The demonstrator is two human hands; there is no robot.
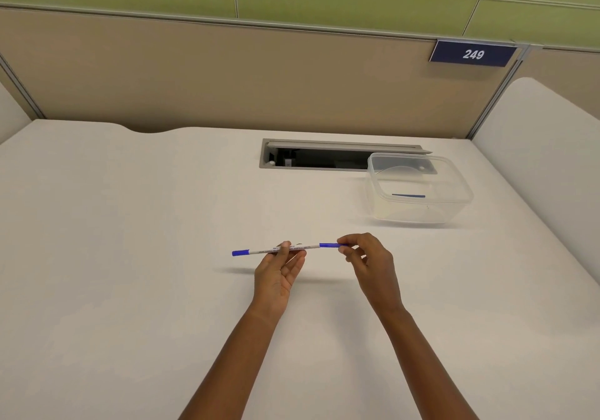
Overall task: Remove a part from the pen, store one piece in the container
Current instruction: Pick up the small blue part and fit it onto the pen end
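Note:
A thin white pen point(264, 250) with blue ends is held level above the desk, a little in front of me. My left hand point(278, 273) pinches its white barrel near the middle, palm turned up. My right hand point(368, 257) pinches the blue cap point(328, 245) at the pen's right end. The other blue end sticks out free to the left. A clear plastic container point(454, 176) stands at the back right, without a lid, and a thin blue stick point(408, 195) lies inside it.
The white desk point(130, 257) stretches wide on all sides of my hands. An open cable slot point(311, 158) is set into the desk at the back, just left of the container. A beige partition closes off the far edge.

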